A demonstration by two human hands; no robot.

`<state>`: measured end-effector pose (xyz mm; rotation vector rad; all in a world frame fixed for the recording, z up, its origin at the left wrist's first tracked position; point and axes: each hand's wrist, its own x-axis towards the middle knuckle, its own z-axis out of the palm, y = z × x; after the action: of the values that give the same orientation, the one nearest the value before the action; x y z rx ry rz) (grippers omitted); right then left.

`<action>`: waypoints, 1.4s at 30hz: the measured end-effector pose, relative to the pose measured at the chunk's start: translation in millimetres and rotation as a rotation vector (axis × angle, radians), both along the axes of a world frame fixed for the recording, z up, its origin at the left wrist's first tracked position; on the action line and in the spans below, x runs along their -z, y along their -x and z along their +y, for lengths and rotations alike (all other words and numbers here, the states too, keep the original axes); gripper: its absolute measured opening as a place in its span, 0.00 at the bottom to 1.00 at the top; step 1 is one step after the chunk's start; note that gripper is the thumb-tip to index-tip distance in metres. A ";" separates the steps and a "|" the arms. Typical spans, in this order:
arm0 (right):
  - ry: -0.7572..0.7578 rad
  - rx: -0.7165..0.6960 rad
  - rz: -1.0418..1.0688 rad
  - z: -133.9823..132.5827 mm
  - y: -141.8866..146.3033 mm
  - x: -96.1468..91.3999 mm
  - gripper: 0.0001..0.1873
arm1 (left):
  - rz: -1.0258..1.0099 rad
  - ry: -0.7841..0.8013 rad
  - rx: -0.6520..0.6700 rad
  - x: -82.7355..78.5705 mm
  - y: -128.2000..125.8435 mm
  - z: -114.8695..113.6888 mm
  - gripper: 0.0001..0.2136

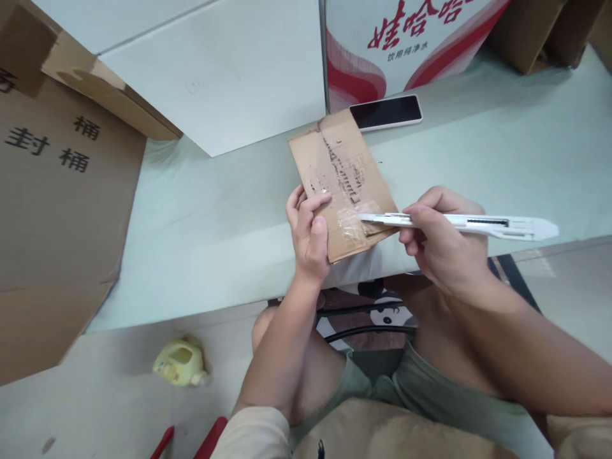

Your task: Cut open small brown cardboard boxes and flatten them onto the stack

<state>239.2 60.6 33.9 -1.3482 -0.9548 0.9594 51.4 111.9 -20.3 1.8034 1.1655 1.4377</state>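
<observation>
A small brown cardboard box (342, 169) lies flattened-looking and tilted at the bench's front edge, with dark print and clear tape (352, 228) on its upper face. My left hand (310, 233) grips its left side, thumb and fingertips on top. In my right hand (442, 236) is a white utility knife (482, 224), held like a pen. The knife's tip reaches the taped end of the box, beside a partly lifted flap; whether it cuts in cannot be seen.
A phone (389, 113) lies behind the box on the pale green bench cover (215, 236). White panels (248, 76), a red-and-white carton (406, 44) and open brown cartons (530, 32) stand behind. A large carton (62, 210) is at left. A yellow jug (179, 363) sits on the floor.
</observation>
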 end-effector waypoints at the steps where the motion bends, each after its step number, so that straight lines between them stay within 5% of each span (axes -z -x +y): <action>1: -0.004 0.006 0.003 0.0 -0.6 0.6 0.11 | -0.006 -0.005 -0.004 0.3 -0.2 0.5 0.21; 11: 0.100 -0.147 0.022 0.6 -1.2 -19.9 0.11 | -0.089 -0.016 0.024 4.2 -0.8 2.9 0.18; 18: 0.076 -0.121 0.056 -0.9 -7.9 -13.3 0.12 | -0.093 0.006 0.012 1.9 0.3 6.3 0.18; 26: 0.182 -0.219 0.052 1.8 -3.2 -26.3 0.10 | -0.149 0.048 0.050 1.4 -1.1 5.3 0.18; 34: 0.091 -0.275 0.108 -5.0 -17.3 -18.5 0.13 | -0.113 0.097 0.022 1.6 8.1 11.8 0.20; 38: -0.106 -0.082 0.225 10.0 -34.5 -0.9 0.19 | 0.024 0.030 0.082 -8.7 12.4 -3.7 0.28; 42: -0.148 0.167 -0.023 26.9 -42.6 22.1 0.22 | 0.272 -0.099 0.146 -20.1 7.4 -18.6 0.36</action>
<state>281.9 87.5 11.8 -1.2936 -0.8975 0.7340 44.0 93.3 -0.1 2.1579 1.0799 1.2132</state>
